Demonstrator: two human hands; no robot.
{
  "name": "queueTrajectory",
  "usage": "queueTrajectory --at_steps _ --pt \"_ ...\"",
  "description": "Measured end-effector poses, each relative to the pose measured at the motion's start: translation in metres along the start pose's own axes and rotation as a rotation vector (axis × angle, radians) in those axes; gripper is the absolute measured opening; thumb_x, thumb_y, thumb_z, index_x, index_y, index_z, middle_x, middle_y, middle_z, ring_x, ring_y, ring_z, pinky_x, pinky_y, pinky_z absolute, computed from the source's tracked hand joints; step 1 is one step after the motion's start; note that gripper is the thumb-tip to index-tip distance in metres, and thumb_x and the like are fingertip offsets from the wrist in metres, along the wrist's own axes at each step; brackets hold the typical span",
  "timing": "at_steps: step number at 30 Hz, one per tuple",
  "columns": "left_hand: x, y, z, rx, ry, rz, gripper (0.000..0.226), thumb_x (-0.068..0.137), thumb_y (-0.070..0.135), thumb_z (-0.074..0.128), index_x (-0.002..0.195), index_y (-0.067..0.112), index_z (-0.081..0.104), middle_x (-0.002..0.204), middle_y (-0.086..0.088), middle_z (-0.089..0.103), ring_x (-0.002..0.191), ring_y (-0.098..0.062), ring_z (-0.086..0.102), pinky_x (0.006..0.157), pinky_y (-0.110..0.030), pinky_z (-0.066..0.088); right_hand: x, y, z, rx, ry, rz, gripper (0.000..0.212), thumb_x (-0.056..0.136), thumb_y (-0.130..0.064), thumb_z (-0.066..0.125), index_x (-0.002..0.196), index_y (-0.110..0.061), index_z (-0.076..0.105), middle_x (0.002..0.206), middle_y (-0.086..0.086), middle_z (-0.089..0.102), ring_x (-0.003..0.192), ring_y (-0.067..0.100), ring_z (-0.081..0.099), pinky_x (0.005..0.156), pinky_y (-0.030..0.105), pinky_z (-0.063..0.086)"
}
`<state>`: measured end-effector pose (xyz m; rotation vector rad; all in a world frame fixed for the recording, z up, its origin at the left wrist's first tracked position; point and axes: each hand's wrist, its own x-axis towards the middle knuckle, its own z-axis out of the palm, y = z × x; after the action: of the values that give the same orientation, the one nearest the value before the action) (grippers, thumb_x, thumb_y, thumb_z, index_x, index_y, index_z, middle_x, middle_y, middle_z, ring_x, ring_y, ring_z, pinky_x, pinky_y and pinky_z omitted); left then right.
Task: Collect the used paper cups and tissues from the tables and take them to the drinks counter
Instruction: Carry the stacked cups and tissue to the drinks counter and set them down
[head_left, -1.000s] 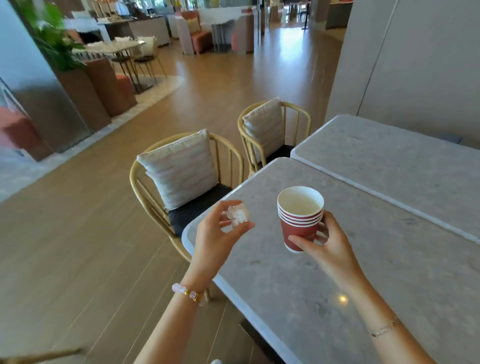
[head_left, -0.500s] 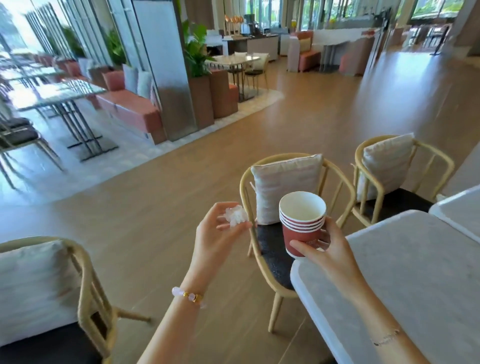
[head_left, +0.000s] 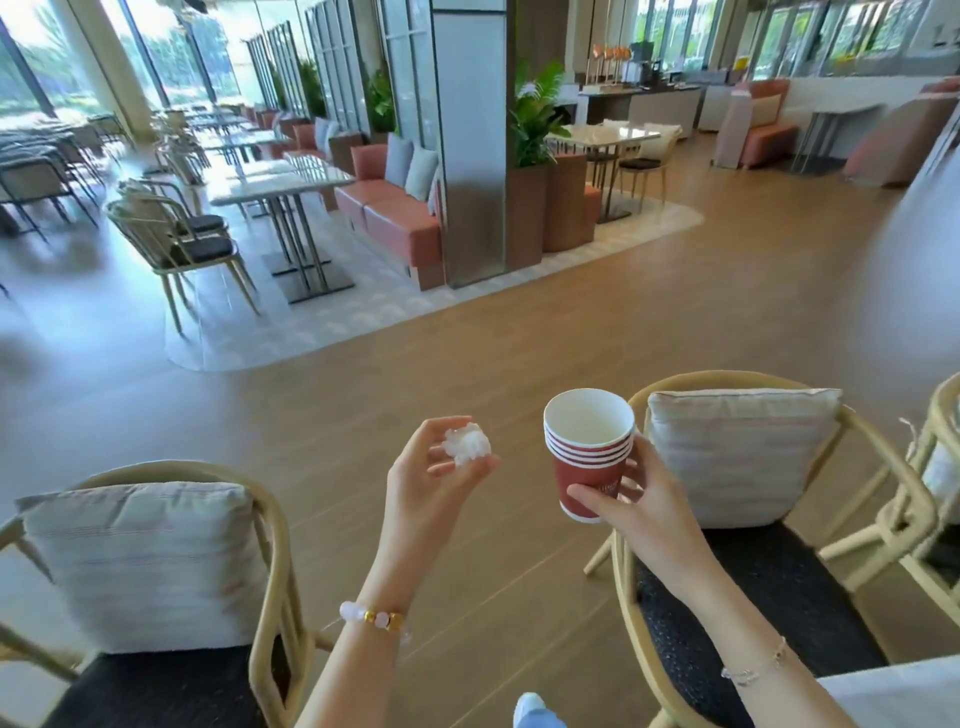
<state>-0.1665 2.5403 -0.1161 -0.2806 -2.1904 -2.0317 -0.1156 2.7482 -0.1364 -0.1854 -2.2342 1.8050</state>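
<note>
I note: left grip (head_left: 431, 483) pinches the crumpled tissue (head_left: 467, 448) at its fingertips; right grip (head_left: 647, 501) clasps the stacked red paper cups (head_left: 589, 457), upright, just beside.

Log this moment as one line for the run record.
left hand: pinches crumpled tissue | right hand: grips stacked cups, upright | under hands: wood floor | drinks counter: far ahead, not reached

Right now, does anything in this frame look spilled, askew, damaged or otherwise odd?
Nothing stands out. The right hand holds the stack of red paper cups roughly upright with nothing spilling, and the left hand pinches the crumpled tissue between its fingertips.
</note>
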Motion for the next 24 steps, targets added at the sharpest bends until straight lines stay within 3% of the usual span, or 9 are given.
queueTrajectory --at_steps 11,17,21,24 --pt "0.188 -0.037 0.025 0.074 0.012 -0.015 0.034 0.07 0.016 0.081 0.095 0.032 0.066 0.09 0.003 0.07 0.08 -0.006 0.065 0.066 -0.012 0.046 0.202 0.029 0.032 0.024 0.033 -0.026 0.06 0.068 -0.014 0.083 0.118 -0.023 0.053 0.106 -0.005 0.067 0.087 -0.006 0.064 0.069 0.006 0.046" --pt "0.304 -0.053 0.059 0.073 -0.03 0.001 0.033 0.07 0.016 0.081 0.092 0.035 0.066 0.09 0.004 0.07 0.08 -0.007 0.064 0.065 -0.012 0.047 0.316 0.042 0.028 0.069 0.061 -0.022 0.058 0.066 -0.014 0.084 0.114 -0.027 0.054 0.102 -0.003 0.069 0.092 0.008 0.068 0.077 0.02 0.052" --pt "0.364 -0.066 0.083 0.053 -0.076 0.012 0.033 0.069 0.017 0.081 0.093 0.034 0.065 0.091 0.006 0.07 0.083 -0.006 0.065 0.069 -0.014 0.048 0.37 0.049 0.02 0.107 0.097 -0.025 0.056 0.066 -0.009 0.084 0.109 -0.029 0.055 0.095 -0.007 0.068 0.084 0.002 0.068 0.068 0.012 0.05" --pt "0.408 -0.077 0.102 0.038 -0.126 0.021 0.032 0.071 0.018 0.079 0.094 0.034 0.065 0.092 0.009 0.07 0.086 -0.007 0.065 0.071 -0.017 0.05 0.407 0.055 0.013 0.12 0.134 -0.01 0.06 0.06 -0.02 0.083 0.113 -0.026 0.055 0.091 -0.01 0.069 0.085 0.001 0.068 0.067 0.011 0.049"
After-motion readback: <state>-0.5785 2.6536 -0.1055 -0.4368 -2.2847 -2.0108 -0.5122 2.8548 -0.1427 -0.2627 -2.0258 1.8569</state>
